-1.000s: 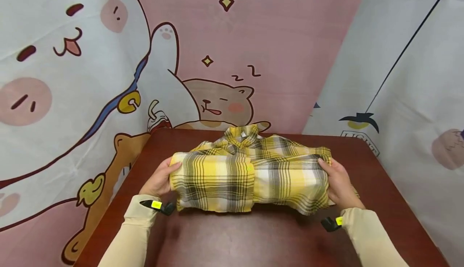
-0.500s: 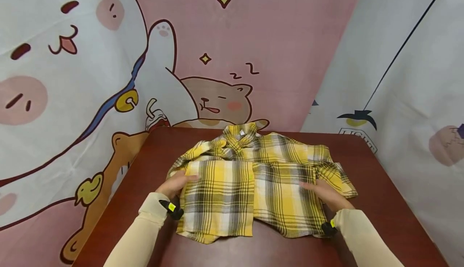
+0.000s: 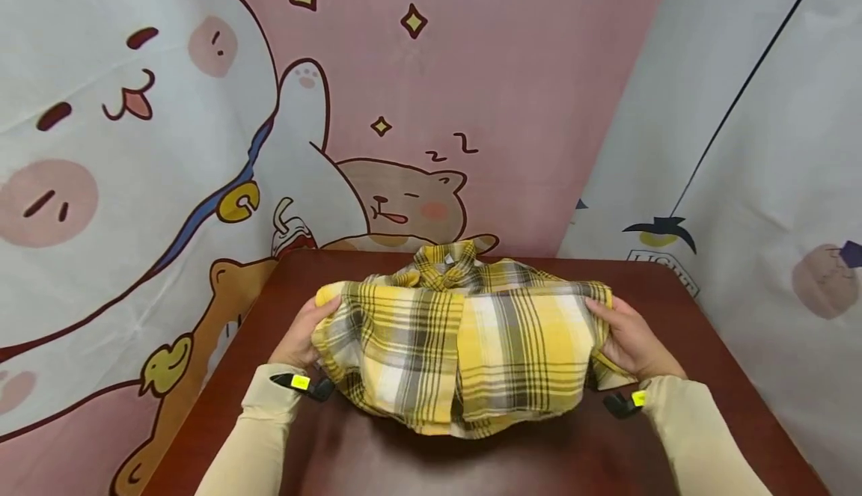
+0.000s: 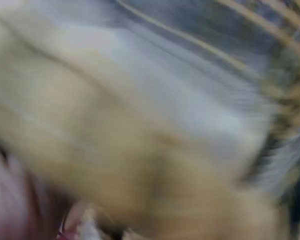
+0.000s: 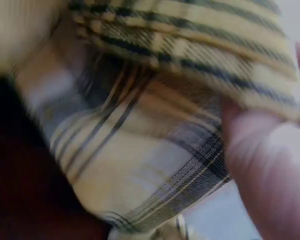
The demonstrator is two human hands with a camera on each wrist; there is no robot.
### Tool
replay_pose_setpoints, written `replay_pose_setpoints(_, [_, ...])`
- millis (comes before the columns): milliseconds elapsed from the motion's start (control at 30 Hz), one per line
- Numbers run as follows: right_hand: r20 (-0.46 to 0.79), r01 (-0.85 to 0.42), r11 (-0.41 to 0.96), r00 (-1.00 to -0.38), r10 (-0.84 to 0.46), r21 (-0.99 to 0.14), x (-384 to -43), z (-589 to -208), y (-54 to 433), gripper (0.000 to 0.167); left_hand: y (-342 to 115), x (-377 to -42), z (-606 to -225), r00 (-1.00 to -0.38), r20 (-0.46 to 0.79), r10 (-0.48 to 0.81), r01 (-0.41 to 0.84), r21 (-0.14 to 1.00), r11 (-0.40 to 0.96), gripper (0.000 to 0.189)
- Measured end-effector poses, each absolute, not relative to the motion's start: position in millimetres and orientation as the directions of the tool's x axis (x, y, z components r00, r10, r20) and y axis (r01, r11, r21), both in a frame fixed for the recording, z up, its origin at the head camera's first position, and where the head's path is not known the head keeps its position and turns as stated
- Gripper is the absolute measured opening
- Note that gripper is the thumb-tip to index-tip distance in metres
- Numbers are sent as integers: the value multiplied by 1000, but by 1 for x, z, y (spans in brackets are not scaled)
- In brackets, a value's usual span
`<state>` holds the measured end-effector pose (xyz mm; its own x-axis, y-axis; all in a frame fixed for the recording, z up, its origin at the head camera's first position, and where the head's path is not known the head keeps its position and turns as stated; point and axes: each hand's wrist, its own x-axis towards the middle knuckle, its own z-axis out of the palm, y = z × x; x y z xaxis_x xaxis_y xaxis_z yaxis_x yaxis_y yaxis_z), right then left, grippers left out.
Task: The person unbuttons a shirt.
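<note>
A yellow, white and grey plaid shirt point(image 3: 411, 346) spans the space between both hands in the head view, its collar point(image 3: 446, 268) at the far side of the table. At the left edge, my left hand point(image 3: 299, 335) grips the folded cloth with the thumb on top. On the opposite edge my right hand point(image 3: 636, 339) holds the cloth the same way. The near part of the shirt is lifted and sags in the middle. In the right wrist view, the thumb point(image 5: 265, 155) pinches a fold of plaid fabric. Motion blurs the left wrist view; only cloth is discernible there.
The dark red-brown table point(image 3: 714, 421) extends around the shirt. Behind it hangs a pink and white cartoon backdrop point(image 3: 512, 107), which also covers the sides.
Half a second ago the shirt's near part lay flat with both hands resting on its sides. Now both hands grip its edges, farther apart, and the near part is raised off the table.
</note>
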<state>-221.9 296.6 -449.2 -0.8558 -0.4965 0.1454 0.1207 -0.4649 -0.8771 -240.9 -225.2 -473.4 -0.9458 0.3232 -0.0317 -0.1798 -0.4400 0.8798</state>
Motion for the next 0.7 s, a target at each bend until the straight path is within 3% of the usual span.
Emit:
replay_pose_setpoints(100, [-124,135,-17,-950,-288,-991,-228,-473,296,47,-222,-246,-500,-952,-192,239,-244,946,-213,23])
replay_pose_setpoints(200, [-308,219,437,-940,-144,-872,-231,-501,301,70,-222,-246,-522,-935,-306,180,-302,952,50,26])
replay_pose_setpoints(267, [-365,248,560,-925,-105,-790,-231,-515,305,79,-223,-247,-531,-922,-346,173,-327,936,127,30])
replay_pose_setpoints(400, [-389,280,615,-920,-47,-737,-232,-525,309,94,-231,-249,-529,-916,-366,162,-331,920,209,33])
replay_pose_setpoints(467, [-374,282,614,-927,-24,-737,-233,-521,307,94,-235,-252,-521,-933,-337,129,-280,902,329,28])
replay_pose_setpoints(600, [-285,219,597,-958,-17,-772,-242,-505,303,44,-236,-260,-501,-950,-292,107,-208,853,478,23])
replay_pose_setpoints(633, [-267,205,581,-964,-22,-787,-244,-498,301,39,-234,-263,-495,-956,-274,106,-190,853,487,23])
replay_pose_setpoints(700, [-210,160,531,-977,-35,-832,-248,-481,298,44,-229,-268,-480,-960,-252,120,-178,883,434,18])
